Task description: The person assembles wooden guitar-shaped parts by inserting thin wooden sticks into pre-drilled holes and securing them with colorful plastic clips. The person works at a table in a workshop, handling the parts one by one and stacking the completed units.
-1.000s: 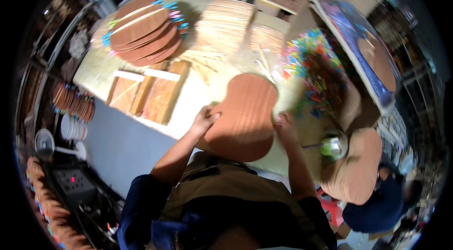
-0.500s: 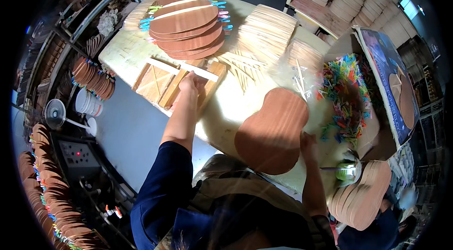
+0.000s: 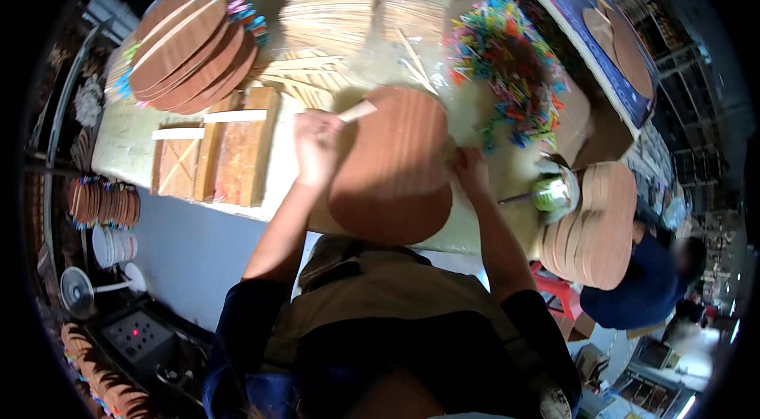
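A reddish-brown, guitar-shaped wooden panel [image 3: 392, 174] lies at the table's near edge, in front of me. My left hand [image 3: 317, 146] is closed on one end of a short, pale wooden strip [image 3: 358, 111], whose other end reaches over the panel's upper left part. At the panel's right edge, by its waist, my right hand [image 3: 470, 170] grips the rim with bent fingers. Left of my left hand rests a wooden jig [image 3: 210, 154] with white strips across it. Loose thin sticks [image 3: 305, 75] lie just beyond that hand.
Clipped panels [image 3: 186, 43] are stacked at the far left. Bundled pale strips [image 3: 332, 3] lie at the back. An open carton [image 3: 582, 114] holds colourful clothespins [image 3: 514, 75]. A clear container with green [image 3: 552, 193] and more cut panels [image 3: 598, 221] stand right. Another person [image 3: 641, 273] is beyond them.
My left hand has left the jig and come right to the panel, now with a pale strip in it. My right hand stays at the panel's edge. The view has swung right.
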{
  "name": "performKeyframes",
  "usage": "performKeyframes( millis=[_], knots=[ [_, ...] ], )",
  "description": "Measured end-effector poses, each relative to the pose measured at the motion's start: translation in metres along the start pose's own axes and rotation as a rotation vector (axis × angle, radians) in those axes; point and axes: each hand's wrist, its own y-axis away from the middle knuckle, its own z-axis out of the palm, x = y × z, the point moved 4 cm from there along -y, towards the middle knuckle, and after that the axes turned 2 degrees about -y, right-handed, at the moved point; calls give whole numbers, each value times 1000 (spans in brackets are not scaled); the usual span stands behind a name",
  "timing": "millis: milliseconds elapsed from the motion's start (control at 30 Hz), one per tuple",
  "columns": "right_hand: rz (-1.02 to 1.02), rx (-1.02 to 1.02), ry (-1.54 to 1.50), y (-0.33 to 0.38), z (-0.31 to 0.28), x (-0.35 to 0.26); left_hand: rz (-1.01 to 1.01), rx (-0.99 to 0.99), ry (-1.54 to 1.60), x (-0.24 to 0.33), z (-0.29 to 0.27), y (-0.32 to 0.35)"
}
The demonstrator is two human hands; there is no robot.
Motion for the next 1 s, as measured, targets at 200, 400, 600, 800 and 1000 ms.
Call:
performKeyframes(
  millis=[200,400,600,800,1000],
  knots=[
    [557,134,-1110,13,-11,0,381,-434,-85,45,93,46],
    [595,74,-1642,24,19,-3,387,-478,-69,31,107,54],
    [601,123,-1536,33,34,-4,396,-491,-13,28,110,53],
    [539,274,-64,-1,-16,47,380,-465,-9,27,109,51],
    [314,252,303,-41,-18,86,340,-502,11,31,112,47]
  ],
)
